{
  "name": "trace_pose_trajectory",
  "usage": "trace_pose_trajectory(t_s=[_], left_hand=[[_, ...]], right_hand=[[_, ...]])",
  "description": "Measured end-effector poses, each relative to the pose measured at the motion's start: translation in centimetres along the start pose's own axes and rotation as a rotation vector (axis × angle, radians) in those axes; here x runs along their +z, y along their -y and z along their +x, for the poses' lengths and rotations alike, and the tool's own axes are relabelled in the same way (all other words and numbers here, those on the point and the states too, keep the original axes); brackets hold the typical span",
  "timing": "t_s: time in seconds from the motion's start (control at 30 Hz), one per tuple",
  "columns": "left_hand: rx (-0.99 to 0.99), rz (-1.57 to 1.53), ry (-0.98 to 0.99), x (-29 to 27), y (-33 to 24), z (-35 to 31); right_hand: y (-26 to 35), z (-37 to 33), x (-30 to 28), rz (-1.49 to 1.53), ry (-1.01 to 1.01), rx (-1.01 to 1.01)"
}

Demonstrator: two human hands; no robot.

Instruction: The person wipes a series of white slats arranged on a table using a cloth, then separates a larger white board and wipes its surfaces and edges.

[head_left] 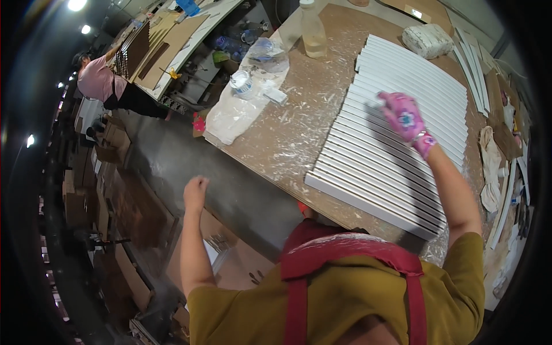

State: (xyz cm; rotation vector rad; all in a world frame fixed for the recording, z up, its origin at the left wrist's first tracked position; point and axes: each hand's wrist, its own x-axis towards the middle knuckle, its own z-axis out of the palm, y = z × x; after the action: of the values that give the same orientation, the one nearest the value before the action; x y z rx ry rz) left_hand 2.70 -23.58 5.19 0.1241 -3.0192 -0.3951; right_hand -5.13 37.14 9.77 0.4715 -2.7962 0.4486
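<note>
My right hand (405, 118), in a pink flowered glove, is over a wide row of long white slats (379, 155) lying side by side on the worktable (276, 155). Its fingers are loosely bent and a little apart, with nothing visible in them; its shadow falls across the slats. My left hand (196, 194), bare, is off to the left beyond the table's edge, above the floor. Its fingers are curled closed, and whatever they may hold is hidden. Thin dark gaps run between the slats, and their far ends form a stepped edge.
A bottle of pale liquid (313, 34) and a white tub (241, 83) stand on the white-smeared table. A wrapped white bundle (427, 40) lies behind the slats, loose white strips (471, 75) to their right. Cardboard (224, 238) lies below my left arm. Another person (103, 80) works at the far-left bench.
</note>
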Motion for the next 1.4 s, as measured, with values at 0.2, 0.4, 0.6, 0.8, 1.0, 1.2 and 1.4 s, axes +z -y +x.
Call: trace_pose_trajectory(t_s=[0.2, 0.4, 0.6, 0.8, 1.0, 1.2, 1.4], left_hand=[[0.258, -0.355, -0.211, -0.8, -10.0, 17.3], [0.325, -0.054, -0.086, 0.6, -14.2, 28.1], [0.599, 0.184, 0.034, 1.4, -13.5, 30.3], [0.801, 0.422, -0.007, 0.2, -16.4, 30.0], [1.059, 0.243, 0.006, -0.2, -17.0, 29.5], [0.500, -0.363, 0.083, -0.7, -13.5, 29.8], [0.054, -0.916, 0.110, 0.2, -11.6, 30.0]], right_hand=[[8.5, 9.9, 9.6, 0.337, 0.172, 0.020], [16.2, 16.0, 13.2, 0.164, 0.187, 0.163], [18.2, 19.1, 16.3, -0.001, 0.314, 0.201], [17.2, 17.4, 15.2, 0.197, 0.164, 0.239], [17.7, 15.0, 15.1, 1.511, 0.062, 0.638], [18.9, 15.4, 15.5, 2.063, 0.188, 0.824], [19.5, 16.7, 14.1, 2.207, 0.211, 0.625]])
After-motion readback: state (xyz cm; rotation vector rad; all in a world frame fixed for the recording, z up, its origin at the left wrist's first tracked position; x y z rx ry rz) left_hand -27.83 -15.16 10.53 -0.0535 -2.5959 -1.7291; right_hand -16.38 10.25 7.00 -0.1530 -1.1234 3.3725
